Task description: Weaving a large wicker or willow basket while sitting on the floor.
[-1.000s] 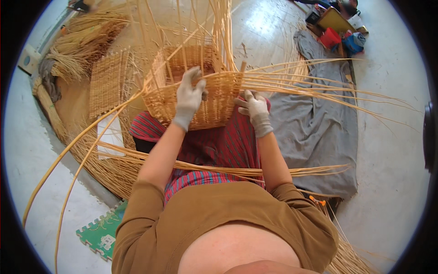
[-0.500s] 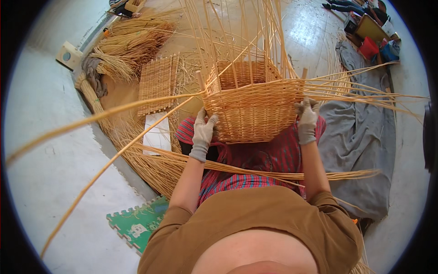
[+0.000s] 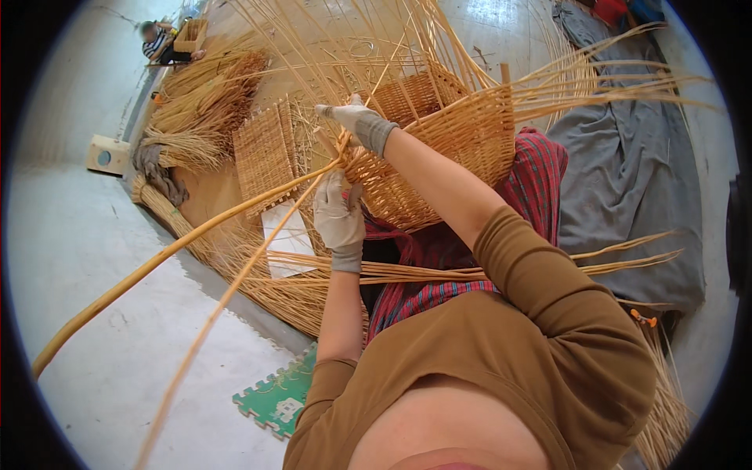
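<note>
Both the left hand (image 3: 338,215) and right hand (image 3: 360,124) now meet at the basket's (image 3: 474,133) left corner, shifting work there; left grips it, right's hold unclear.

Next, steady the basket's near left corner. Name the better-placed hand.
Probably the left hand: it is at the near left corner of the wicker basket, the left forearm fairly straight below. The right hand sits higher, the right forearm slanting across the basket's front.
</note>
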A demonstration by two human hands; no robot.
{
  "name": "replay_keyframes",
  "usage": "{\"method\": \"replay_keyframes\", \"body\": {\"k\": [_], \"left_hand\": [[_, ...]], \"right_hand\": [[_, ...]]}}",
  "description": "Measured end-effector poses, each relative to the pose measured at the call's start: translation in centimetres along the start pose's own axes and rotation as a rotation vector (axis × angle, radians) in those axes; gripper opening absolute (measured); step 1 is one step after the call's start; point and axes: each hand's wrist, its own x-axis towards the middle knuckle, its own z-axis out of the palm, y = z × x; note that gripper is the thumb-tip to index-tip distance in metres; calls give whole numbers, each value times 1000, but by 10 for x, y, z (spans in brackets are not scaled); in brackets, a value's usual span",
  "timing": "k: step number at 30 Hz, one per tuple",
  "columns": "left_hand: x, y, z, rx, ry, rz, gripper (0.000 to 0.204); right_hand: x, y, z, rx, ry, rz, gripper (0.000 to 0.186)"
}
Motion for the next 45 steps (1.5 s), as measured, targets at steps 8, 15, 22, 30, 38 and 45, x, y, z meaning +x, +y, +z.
{"method": "replay_keyframes", "body": {"k": [8,15,22,30,38,45], "left_hand": [[6,0,13,-114,25,-138,53],[14,-11,13,-128,-1,-103,44],[22,-10,3,120,-90,-167,42],[30,4,-14,68,-175,-179,34],[23,2,-20,149,-136,-45,32],[42,40,12,-72,-261,-367,31]], "right_hand": [[-14,18,12,-104,471,-338,114],[-41,-51,14,-339,140,-665,45],[-64,-77,16,-268,554,-1408,61],[-62,10,17,-30,-140,-933,54],[-83,50,-55,357,-154,-689,38],[-76,98,-62,307,-274,-798,48]]}}
